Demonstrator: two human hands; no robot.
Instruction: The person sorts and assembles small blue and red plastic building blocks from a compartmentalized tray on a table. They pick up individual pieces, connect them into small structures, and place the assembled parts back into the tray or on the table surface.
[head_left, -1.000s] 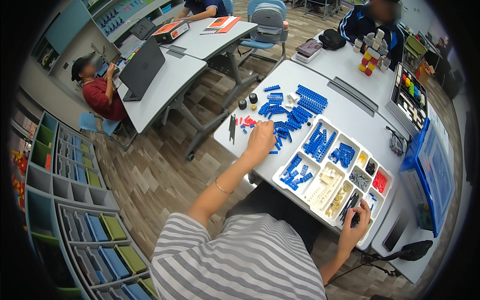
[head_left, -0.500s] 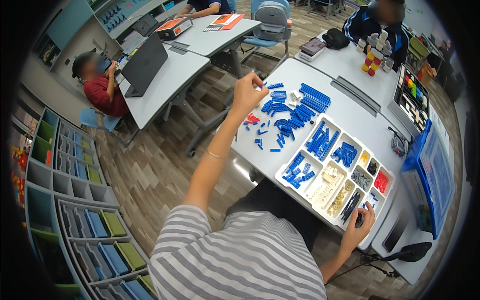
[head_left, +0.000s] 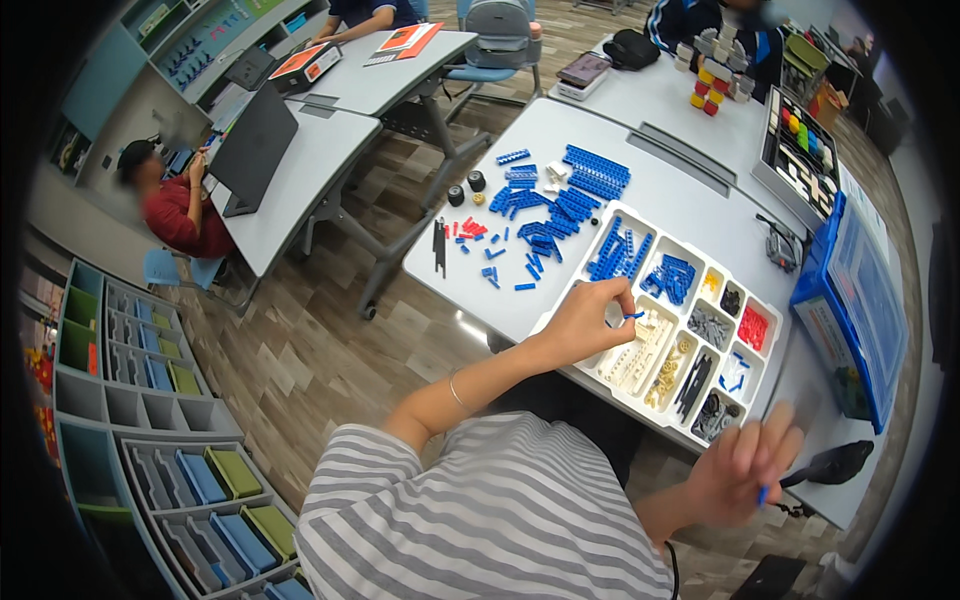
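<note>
While the left hand (head_left: 588, 322) pinches a small blue piece (head_left: 633, 316), thumb and forefinger tips closed over the white sorting tray (head_left: 752, 392), the right hand (head_left: 745, 470), motion-blurred, is half curled off the tray's near right corner, another blue bit (head_left: 763, 495) at its fingertips. Loose blue beams (head_left: 541, 238) lie far left of tray on the bench (head_left: 465, 290); red pegs (head_left: 470, 229), black rods (head_left: 439, 247) farther left.

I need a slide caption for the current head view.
Left hand pinching a small blue piece over the white compartment tray; right hand, blurred, holding something blue.
</note>
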